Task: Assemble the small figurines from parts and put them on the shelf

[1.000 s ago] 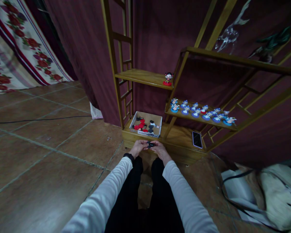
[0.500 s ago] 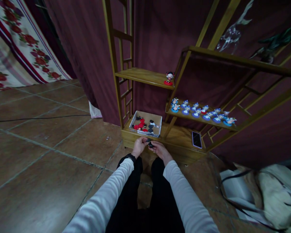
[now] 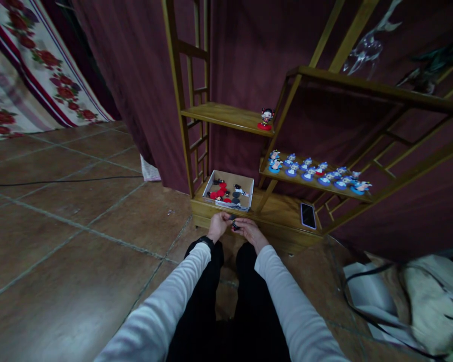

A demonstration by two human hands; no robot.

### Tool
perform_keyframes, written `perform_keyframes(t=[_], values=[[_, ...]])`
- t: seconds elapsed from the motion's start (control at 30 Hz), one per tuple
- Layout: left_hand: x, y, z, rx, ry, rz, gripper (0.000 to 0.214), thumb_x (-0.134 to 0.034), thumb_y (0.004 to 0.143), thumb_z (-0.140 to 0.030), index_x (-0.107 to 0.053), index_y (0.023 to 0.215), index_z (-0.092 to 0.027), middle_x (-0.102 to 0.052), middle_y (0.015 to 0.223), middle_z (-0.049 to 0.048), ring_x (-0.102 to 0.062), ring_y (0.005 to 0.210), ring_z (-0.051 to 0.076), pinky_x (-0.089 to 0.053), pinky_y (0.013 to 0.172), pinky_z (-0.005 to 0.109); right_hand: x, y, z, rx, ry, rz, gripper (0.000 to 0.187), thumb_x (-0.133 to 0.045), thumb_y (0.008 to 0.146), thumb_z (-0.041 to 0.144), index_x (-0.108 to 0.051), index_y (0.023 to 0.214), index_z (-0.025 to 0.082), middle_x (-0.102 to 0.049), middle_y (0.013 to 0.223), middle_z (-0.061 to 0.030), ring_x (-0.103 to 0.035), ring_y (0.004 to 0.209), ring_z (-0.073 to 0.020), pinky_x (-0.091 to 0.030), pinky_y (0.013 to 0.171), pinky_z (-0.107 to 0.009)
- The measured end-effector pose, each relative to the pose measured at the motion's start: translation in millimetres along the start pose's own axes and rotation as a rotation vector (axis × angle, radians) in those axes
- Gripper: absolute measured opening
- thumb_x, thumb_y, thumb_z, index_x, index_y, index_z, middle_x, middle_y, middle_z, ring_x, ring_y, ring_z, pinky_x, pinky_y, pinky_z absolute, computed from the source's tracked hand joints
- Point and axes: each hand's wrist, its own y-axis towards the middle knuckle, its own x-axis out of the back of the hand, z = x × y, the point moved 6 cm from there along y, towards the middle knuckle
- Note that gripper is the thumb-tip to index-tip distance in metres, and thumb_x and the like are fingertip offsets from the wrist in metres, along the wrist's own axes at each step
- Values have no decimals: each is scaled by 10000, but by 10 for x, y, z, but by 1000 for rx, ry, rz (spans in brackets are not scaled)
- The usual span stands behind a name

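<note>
My left hand [image 3: 219, 225] pinches a dark grey disc [image 3: 232, 217] that looks like a figurine base. Close beside it, my right hand [image 3: 249, 231] is closed on a small black-haired figurine [image 3: 235, 225], partly hidden by the fingers. The two pieces are very near each other; whether they touch I cannot tell. Just beyond my hands, a shallow cardboard box [image 3: 249, 193] holds red and dark grey discs and several loose figurine parts. On the shelf above it stands a figurine on a red base [image 3: 265, 119].
The box rests on the bottom board of a wooden display rack [image 3: 226, 116]. Several blue and white figurines [image 3: 308, 174] line the right shelf. A phone [image 3: 308, 216] lies below them. A glass deer [image 3: 366, 50] stands higher up. Bags [image 3: 419, 306] sit on the floor at right.
The view has shifted slightly. My hands keep nearly the same pose, with the disc and figurine still held close together; the figurine seems slightly turned.
</note>
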Motion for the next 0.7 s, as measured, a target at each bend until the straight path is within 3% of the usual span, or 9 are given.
perform_keyframes(t=[0.17,0.27,0.57,0.7], values=[[1,-40,-64,82,-112,-18,224,-741,495,-134,-575,645,-127,-552,511,-37,-505,435,64,-435,464,191,78,-26,39,9,14,-105,232,-676,648,351,-629,806,189,-670,695,-11,-611,616,-120,-518,680,-302],[47,-96,-105,135,-179,-45,238,-750,527,-170,-568,672,-120,-559,529,-25,-534,459,73,-465,486,204,173,-52,88,52,-37,-180,218,-674,645,346,-632,802,200,-679,740,-16,-601,630,-105,-496,681,-263],[3,-212,-178,191,-232,65,233,-754,565,-215,-602,709,-113,-615,611,11,-580,544,89,-502,531,215,12,-37,50,12,-29,-36,322,-719,576,251,-625,881,208,-684,775,-14,-639,733,-143,-462,823,-334],[-43,-216,-161,217,-232,91,203,-747,574,-190,-596,685,-113,-601,589,2,-575,533,84,-503,533,212,-47,-54,79,44,-11,-37,353,-733,544,244,-612,873,205,-681,774,-4,-640,752,-151,-463,824,-342]])
